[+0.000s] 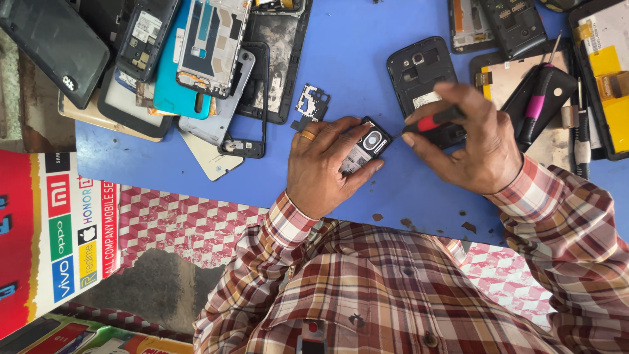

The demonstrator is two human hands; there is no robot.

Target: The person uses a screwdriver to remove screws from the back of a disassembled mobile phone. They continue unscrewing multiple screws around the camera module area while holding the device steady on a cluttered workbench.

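My left hand (321, 164), with a ring on one finger, grips a small black phone (364, 147) with its back opened, held just above the blue mat (354, 59). My right hand (468, 141) holds a red and black screwdriver (432, 122) whose tip points at the phone's right edge. Both hands are close together at the middle of the mat.
A pile of phone frames and back covers (196, 59) lies at the upper left. A black phone body (419, 69) sits behind my right hand. A pink-handled screwdriver (540, 98) and screens (606, 72) lie at the right. A small metal bracket (309, 105) lies near my left hand.
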